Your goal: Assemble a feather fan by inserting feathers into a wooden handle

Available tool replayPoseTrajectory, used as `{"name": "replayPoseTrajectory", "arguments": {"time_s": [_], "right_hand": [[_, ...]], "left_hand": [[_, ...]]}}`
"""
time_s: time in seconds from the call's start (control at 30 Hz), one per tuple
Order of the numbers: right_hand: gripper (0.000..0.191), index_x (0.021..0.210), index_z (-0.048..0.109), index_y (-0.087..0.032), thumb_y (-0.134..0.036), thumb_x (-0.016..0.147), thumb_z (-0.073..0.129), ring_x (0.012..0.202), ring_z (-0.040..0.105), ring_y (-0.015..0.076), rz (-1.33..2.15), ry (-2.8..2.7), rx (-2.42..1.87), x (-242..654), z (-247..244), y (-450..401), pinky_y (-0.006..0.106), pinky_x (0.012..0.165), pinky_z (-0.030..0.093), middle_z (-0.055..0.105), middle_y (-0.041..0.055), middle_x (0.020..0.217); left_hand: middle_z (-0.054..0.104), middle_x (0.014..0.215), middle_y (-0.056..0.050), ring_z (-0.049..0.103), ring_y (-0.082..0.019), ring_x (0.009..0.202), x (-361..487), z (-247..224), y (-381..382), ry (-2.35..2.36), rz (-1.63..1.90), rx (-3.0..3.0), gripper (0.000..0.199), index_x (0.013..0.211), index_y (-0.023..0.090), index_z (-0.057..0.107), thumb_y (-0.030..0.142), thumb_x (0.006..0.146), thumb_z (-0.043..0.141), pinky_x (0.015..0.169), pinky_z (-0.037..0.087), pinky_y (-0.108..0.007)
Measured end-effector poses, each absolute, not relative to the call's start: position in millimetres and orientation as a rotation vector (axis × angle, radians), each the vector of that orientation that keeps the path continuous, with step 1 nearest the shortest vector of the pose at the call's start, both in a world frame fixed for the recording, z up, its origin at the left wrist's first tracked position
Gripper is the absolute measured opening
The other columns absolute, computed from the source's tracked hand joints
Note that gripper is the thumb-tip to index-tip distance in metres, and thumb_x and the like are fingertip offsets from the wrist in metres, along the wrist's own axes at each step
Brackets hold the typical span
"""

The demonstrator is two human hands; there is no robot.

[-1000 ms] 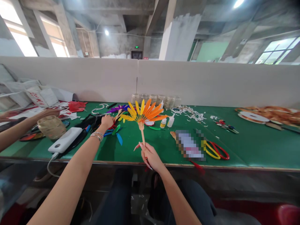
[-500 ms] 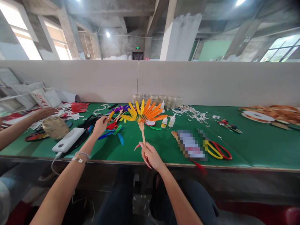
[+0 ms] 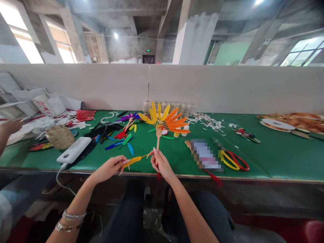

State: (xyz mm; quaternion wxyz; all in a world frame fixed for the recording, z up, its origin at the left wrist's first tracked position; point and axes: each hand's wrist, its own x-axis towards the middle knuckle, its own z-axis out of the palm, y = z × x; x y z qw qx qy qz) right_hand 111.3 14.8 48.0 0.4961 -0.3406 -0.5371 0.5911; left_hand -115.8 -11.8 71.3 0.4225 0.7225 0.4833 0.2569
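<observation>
The person's left hand is nearly closed, thumb and fingers pinching a slender yellow feather whose thin quill end reaches to just beside the pale wooden stick, seemingly held level so that it lines up with the stick, while the right hand grips that stick upright near the table's front edge, its long-nailed fingers curled closely round it. The stick carries a fan of yellow and orange feathers, raised apparently to keep it clear of the loose blue, green and red feathers strewn across the green work mat, with a white power bank and a woven straw ball lying further left. Behind the fan stand clear glass jars and small white glue bottles, the bottles mostly hidden by the feathers. Scissors with yellow and red handles lie beside a pixelated patch whose contents cannot be made out. A co-worker's hand is cut off at the far left edge, and the fingers of the right hand hide part of the stick, so its lower end and the red piece below it are hard to read
</observation>
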Motion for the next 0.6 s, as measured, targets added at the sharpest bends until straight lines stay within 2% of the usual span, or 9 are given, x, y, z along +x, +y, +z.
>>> {"name": "replayPoseTrajectory", "arguments": {"time_s": [0.17,0.3,0.5,0.6], "right_hand": [[0.039,0.080,0.048,-0.019,-0.057,0.081,0.038,0.029,0.028,0.0039,1.442,-1.412,-0.880,108,47,10,0.017,0.029,0.020,0.037,-0.0099,0.043],[0.038,0.068,0.043,-0.019,-0.054,0.081,0.041,0.030,0.028,0.0034,1.416,-1.439,-0.926,107,44,11,0.017,0.030,0.022,0.034,-0.0095,0.042],[0.037,0.066,0.042,-0.019,-0.053,0.081,0.043,0.030,0.027,0.0029,1.367,-1.394,-0.929,107,39,16,0.016,0.029,0.021,0.032,-0.0102,0.041],[0.038,0.066,0.042,-0.019,-0.054,0.080,0.045,0.030,0.027,0.0026,1.370,-1.358,-0.924,105,40,16,0.016,0.029,0.021,0.032,-0.0102,0.042]], "left_hand": [[0.049,0.059,0.003,0.042,-0.009,0.054,-114,74,-10,1.239,0.590,1.908,0.033,0.078,0.017,0.051,0.046,0.084,0.034,0.055,0.034,-0.021],[0.050,0.058,0.003,0.042,-0.010,0.053,-111,77,-9,1.237,0.571,1.906,0.035,0.076,0.018,0.051,0.048,0.084,0.034,0.055,0.035,-0.022],[0.055,0.068,-0.001,0.047,-0.011,0.057,-105,63,-10,1.102,0.861,1.712,0.045,0.084,0.016,0.052,0.054,0.084,0.027,0.058,0.040,-0.025],[0.055,0.071,-0.002,0.047,-0.010,0.057,-87,49,-12,0.992,0.950,1.655,0.038,0.084,0.016,0.051,0.053,0.079,0.043,0.057,0.041,-0.025]]}}
